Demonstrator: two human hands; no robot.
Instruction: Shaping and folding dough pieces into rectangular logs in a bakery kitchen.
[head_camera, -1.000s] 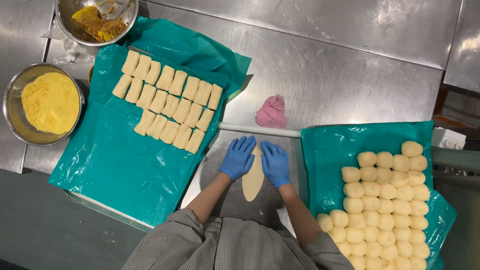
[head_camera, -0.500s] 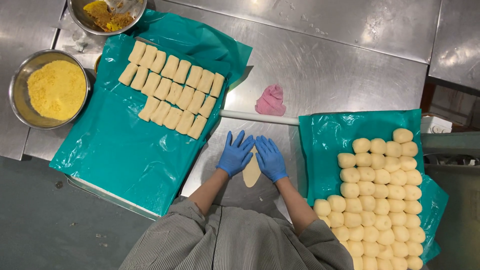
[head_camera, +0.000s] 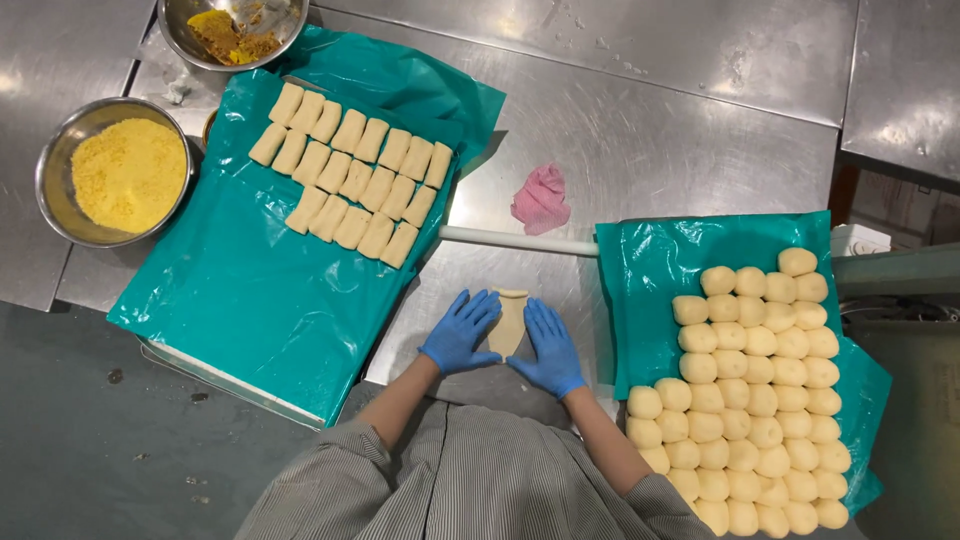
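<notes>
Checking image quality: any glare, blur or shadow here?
Head view: sharp overall; soft glare on the steel table and teal sheet; both gloved hands and the dough are evenly lit, no hard shadows; floor lower left is dim.

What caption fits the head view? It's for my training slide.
Gloved left hand and right hand press a flattened dough piece on the steel table.

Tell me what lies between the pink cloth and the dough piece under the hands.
In the head view, a white rolling pin lies across the steel table between the pink cloth and the dough piece.
</notes>
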